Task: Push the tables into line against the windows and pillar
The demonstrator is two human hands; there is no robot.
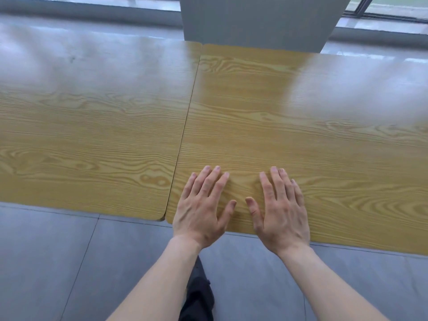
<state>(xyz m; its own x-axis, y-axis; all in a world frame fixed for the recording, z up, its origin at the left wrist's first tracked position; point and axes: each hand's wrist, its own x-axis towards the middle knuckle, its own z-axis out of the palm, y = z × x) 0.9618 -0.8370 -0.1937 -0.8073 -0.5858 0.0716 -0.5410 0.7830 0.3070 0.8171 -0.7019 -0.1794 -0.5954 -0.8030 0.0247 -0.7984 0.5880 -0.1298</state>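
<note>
Two wood-grain tables stand side by side with a thin seam between them. The left table point(88, 135) reaches slightly less far toward me than the right table point(301, 107). The right table's far edge meets the grey pillar point(259, 19). My left hand point(201, 209) lies flat, fingers spread, on the right table's near left corner. My right hand point(280, 212) rests flat beside it, over the near edge. Neither hand holds anything.
Windows with dark frames point(370, 10) and a grey sill point(92, 12) run along the far side behind the tables. Grey tiled floor point(69, 262) lies on my side. A dark shoe and trouser leg point(199, 295) show between my forearms.
</note>
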